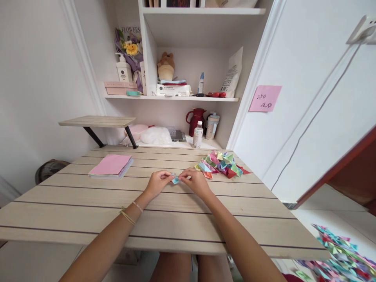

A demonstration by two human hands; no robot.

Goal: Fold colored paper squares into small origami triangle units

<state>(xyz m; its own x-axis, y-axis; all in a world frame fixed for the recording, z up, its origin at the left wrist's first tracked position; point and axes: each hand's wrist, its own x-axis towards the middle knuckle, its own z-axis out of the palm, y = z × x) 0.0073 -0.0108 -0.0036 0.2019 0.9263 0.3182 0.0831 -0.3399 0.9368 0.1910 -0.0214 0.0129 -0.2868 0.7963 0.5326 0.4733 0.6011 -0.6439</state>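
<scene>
A small folded piece of light blue paper (175, 179) is held between my two hands, just above the middle of the wooden table (164, 219). My left hand (159, 182) pinches its left side between thumb and fingers. From the right, my right hand (195, 181) grips the other side with its fingertips. Fingers cover part of the paper, so its full shape is hidden. Close behind my right hand lies a pile of folded paper pieces (221, 163) in many colours. A stack of square paper (111, 166), pink on top, rests to the left.
A small raised shelf (98, 121) on black legs stands at the back left. Behind the table are a bottle (197, 135), a red jug (196, 121) and a tumbler (212, 126). More folded paper (340, 254) lies on the floor at right. A pink note (265, 98) hangs on the wall.
</scene>
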